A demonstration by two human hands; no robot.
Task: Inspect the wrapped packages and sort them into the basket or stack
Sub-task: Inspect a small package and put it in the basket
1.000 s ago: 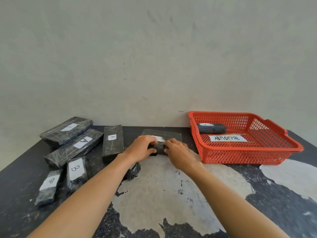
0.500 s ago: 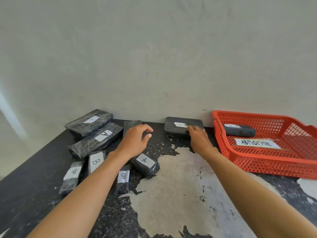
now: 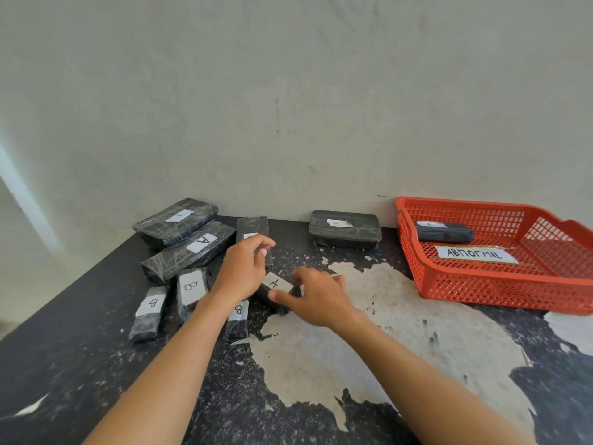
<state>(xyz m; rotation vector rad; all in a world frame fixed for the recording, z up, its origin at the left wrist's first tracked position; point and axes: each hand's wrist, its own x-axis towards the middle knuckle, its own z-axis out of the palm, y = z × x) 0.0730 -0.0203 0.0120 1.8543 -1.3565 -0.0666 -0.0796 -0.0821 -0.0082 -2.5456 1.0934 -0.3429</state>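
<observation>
Several black wrapped packages with white labels lie at the table's left: a large one (image 3: 176, 219), a long one marked A (image 3: 192, 248), a narrow one (image 3: 253, 229), and three marked B (image 3: 191, 285) (image 3: 149, 311) (image 3: 239, 316). A small package marked A (image 3: 274, 284) lies between my hands. My right hand (image 3: 317, 298) pinches it, thumb on the near side and fingers on the far end. My left hand (image 3: 244, 268) hovers just left of it with loosely curled fingers and holds nothing. A flat package (image 3: 345, 231) lies alone by the wall.
A red mesh basket (image 3: 494, 285) labelled ABNORMAL stands at the right and holds one dark package (image 3: 442, 232). The worn black table (image 3: 321, 364) meets a grey wall at the back; its left edge runs diagonally past the packages.
My right hand let go of the flat package by the wall and came back left to the small package marked A. My left hand stayed above the group of packages.
</observation>
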